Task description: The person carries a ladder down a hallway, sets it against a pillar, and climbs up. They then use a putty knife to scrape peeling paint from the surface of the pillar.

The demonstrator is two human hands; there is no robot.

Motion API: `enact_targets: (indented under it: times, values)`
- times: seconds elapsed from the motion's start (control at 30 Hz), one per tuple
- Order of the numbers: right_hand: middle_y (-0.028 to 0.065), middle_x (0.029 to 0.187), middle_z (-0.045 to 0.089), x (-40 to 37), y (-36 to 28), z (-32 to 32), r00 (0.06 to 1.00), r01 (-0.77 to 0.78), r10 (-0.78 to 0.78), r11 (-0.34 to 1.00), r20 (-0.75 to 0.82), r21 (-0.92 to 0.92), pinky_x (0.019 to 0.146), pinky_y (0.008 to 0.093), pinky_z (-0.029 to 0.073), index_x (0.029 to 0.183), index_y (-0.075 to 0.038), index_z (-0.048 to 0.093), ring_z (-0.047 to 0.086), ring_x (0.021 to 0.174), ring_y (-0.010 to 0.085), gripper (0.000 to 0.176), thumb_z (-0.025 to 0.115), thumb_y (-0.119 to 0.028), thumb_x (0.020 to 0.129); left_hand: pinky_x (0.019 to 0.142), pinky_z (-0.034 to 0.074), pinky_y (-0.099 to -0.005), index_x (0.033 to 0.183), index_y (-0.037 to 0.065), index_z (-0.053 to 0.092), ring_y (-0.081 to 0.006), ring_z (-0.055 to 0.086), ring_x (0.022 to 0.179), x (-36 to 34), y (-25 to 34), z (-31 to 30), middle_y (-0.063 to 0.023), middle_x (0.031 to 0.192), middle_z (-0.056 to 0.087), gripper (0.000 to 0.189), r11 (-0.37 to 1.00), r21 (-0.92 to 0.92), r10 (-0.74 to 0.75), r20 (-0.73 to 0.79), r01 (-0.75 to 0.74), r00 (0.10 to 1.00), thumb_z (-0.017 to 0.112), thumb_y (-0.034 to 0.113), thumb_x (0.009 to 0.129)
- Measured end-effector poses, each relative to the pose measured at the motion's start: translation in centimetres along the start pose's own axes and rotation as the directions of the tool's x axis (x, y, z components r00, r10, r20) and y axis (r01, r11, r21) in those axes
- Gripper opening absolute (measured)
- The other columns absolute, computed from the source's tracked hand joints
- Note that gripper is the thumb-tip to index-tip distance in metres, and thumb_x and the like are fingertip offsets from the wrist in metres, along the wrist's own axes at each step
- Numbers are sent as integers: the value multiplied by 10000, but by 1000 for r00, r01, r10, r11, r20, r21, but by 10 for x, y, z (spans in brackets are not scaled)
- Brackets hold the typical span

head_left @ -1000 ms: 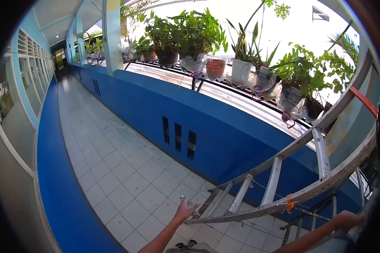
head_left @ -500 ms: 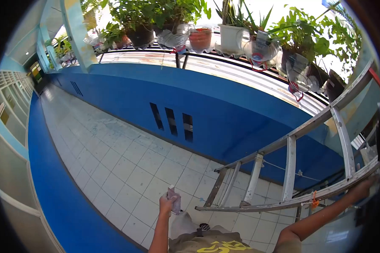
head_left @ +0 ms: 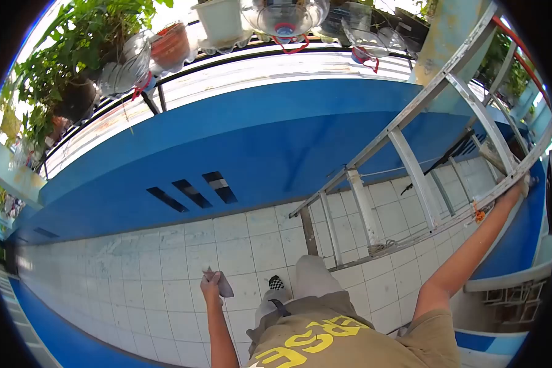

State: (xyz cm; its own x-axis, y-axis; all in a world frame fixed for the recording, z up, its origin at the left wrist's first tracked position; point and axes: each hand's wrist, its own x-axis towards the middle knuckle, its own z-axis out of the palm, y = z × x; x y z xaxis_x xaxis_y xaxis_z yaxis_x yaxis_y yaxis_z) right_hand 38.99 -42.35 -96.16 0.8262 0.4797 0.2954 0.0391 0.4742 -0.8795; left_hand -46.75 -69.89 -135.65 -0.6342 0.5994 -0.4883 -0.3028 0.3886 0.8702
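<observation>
My left hand (head_left: 211, 286) is closed around a folded grey-mauve piece of sandpaper (head_left: 224, 286), held low over the tiled floor. A corner of the sheet sticks out above the fingers, and the rest of it hangs to their right. My right arm reaches out to the aluminium stepladder (head_left: 405, 175), where my right hand (head_left: 520, 186) grips the near side rail close to its upper end. Part of that hand's fingers is hidden behind the rail. An orange tie (head_left: 479, 213) is knotted on the same rail, just left of my right hand.
A blue low wall (head_left: 257, 159) with narrow slots runs along the far side of the white tiled floor (head_left: 159, 288). Above it, a terracotta pot (head_left: 169, 48), a white pot (head_left: 221, 23) and cut plastic bottles (head_left: 288, 15) line a railing. My checkered shoe (head_left: 276, 283) is on the tiles.
The view has swung right, bringing the ladder's far side and the floor beneath it into sight. My left hand still holds the sandpaper, and my right hand stays on the ladder rail.
</observation>
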Motion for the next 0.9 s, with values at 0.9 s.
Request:
enact_targets:
  times: [0.9]
  values:
    - [42,673,573,-131,-28,43,988,49,-37,996,-153,77,375,284,347,1026,-49,650,469,409,139,395,502,-414,1063,699,483,-278,1209,-3,697,-102,585,770,-160,498,599,-8,849,603,328,641,-412,563,826,-648,31,642,264,1028]
